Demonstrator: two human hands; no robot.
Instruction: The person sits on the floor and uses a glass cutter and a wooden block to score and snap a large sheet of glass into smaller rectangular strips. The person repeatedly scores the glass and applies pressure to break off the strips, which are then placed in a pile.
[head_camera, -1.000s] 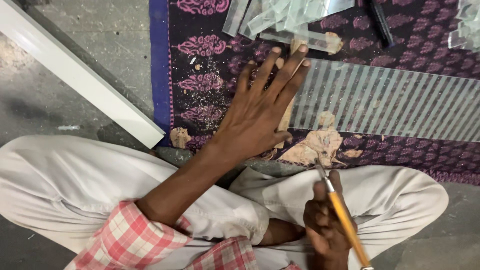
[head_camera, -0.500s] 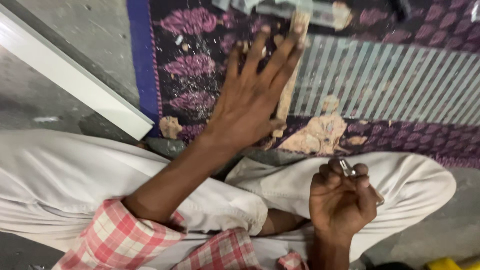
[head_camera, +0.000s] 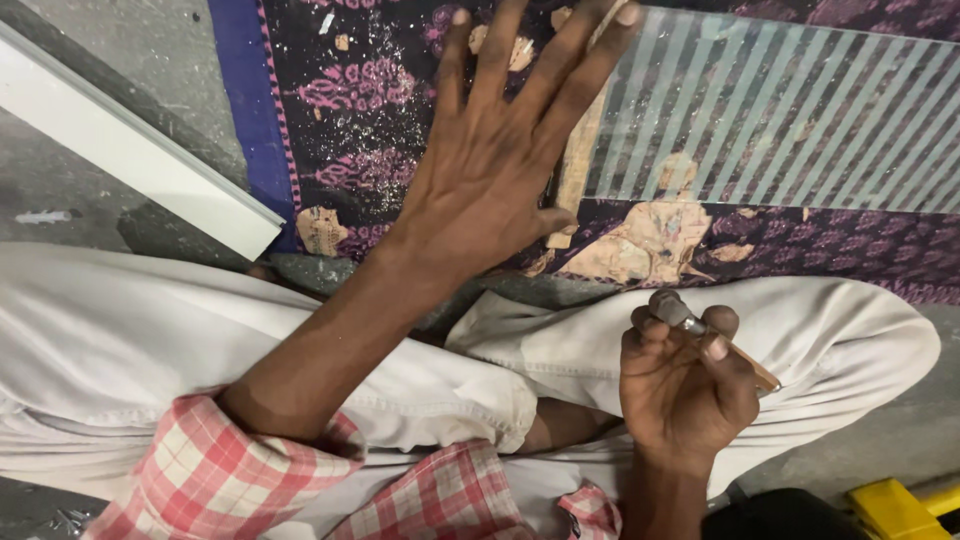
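**Operator A:** Report left hand status.

**Operator B:** Left hand (head_camera: 490, 170) is flat, fingers spread wide, palm down on the patterned purple mat (head_camera: 370, 120). Its fingertips reach the left edge of the striped glass sheet (head_camera: 780, 110) and rest on it. The hand grips nothing.

**Operator A:** Position of the glass sheet?

**Operator B:** It lies flat on the mat, along the mat's far right portion, and runs out of view to the right. A narrow wooden strip (head_camera: 575, 170) lies under the left hand at the sheet's left edge.

**Operator A:** Right hand?

**Operator B:** Right hand (head_camera: 685, 385) is held above the lap, palm up, fingers curled around a glass cutter (head_camera: 700, 328) with a metal head and yellow-brown handle. Thumb and forefinger pinch it near the head. It is well apart from the sheet.

**Operator A:** Surroundings?

**Operator B:** A white bar (head_camera: 130, 150) lies on the concrete floor beside the mat's left edge.
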